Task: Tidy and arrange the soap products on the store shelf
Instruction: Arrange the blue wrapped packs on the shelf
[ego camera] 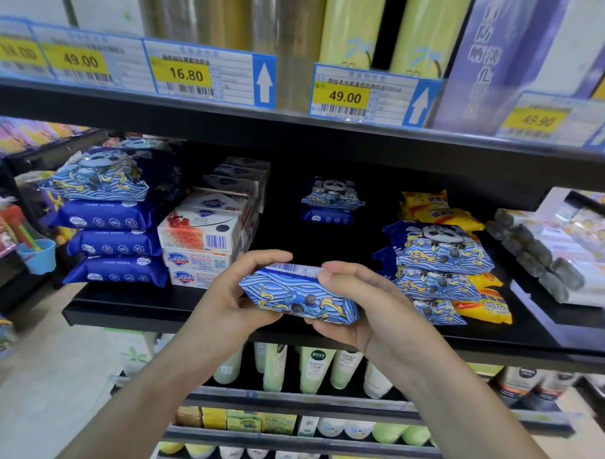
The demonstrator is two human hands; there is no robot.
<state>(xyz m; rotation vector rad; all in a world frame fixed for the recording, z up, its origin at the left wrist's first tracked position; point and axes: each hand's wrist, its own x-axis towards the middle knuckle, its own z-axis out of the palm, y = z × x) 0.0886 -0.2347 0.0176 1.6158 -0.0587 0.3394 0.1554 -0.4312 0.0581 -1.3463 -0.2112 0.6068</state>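
Head view: left hand [228, 300] and right hand [352, 306] both grip a blue wave-patterned soap pack [296, 294], held tilted just in front of the black shelf [132, 304], between the stacked white soap boxes [200, 246] and a pile of matching packs [439, 259].

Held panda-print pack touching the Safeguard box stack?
Apart. Head view: the pack sits in both hands, in front of the shelf edge; dark shelf shows between it and the Safeguard boxes.
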